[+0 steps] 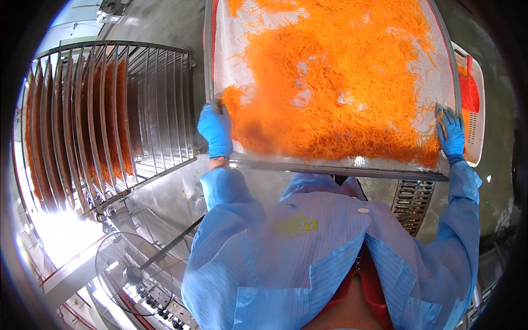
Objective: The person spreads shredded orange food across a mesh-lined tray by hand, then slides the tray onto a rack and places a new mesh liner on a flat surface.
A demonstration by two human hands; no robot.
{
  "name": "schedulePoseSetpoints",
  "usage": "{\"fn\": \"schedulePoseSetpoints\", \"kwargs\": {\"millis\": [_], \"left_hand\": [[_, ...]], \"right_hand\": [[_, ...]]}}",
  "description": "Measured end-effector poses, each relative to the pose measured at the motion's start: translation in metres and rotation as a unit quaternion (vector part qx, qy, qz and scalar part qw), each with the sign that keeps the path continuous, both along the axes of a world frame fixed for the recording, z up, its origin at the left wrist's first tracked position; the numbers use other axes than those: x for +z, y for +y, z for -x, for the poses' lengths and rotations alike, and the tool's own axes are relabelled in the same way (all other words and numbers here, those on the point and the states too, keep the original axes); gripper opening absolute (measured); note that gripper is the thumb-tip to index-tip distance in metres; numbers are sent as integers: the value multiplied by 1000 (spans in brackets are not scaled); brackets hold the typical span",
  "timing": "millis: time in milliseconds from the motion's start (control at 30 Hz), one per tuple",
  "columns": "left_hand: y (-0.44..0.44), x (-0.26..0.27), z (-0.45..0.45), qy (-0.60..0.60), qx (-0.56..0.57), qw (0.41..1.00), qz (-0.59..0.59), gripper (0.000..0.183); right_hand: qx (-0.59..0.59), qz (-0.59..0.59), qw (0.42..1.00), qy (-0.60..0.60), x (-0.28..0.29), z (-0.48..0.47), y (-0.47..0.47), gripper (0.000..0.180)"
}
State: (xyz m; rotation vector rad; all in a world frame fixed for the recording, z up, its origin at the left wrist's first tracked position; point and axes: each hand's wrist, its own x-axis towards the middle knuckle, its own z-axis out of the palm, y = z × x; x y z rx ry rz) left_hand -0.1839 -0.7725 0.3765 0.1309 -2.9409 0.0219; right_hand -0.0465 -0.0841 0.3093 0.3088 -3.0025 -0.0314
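Observation:
A large framed mesh tray (235, 53) lies before me, spread with orange shreds (363, 82) that look like carrot. The shreds lie thick along the near side and thin out in patches, where white mesh shows. My left hand (215, 130), in a blue glove, has its fingers curled at the tray's left rim near the front corner. At the right rim, my gloved right hand (452, 134) rests palm down with its fingers apart. A few shreds cling to those fingers. A hazy orange blur covers the shreds near the left front.
To the left stands a metal rack (165, 107) holding several trays of orange shreds (117, 123). A white plastic basket (476, 140) with a red scoop (469, 93) sits at the right. A floor drain grate (412, 206) and a caged fan (134, 274) are lower down.

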Motion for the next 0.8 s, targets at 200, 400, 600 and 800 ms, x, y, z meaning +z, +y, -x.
{"fn": "schedulePoseSetpoints", "kwargs": {"millis": [200,400,600,800], "left_hand": [[27,5,-3,-32,-72,938,-338,43],[125,10,21,-122,-129,972,-152,52],[178,26,33,-192,-73,951,-232,55],[152,4,24,-173,-24,714,-678,35]], "right_hand": [[-5,17,1000,3,4,0,-3,52],[0,40,999,-13,15,3,-10,52],[4,31,999,9,6,-3,2,49],[-9,36,999,6,6,-7,1,47]]}}
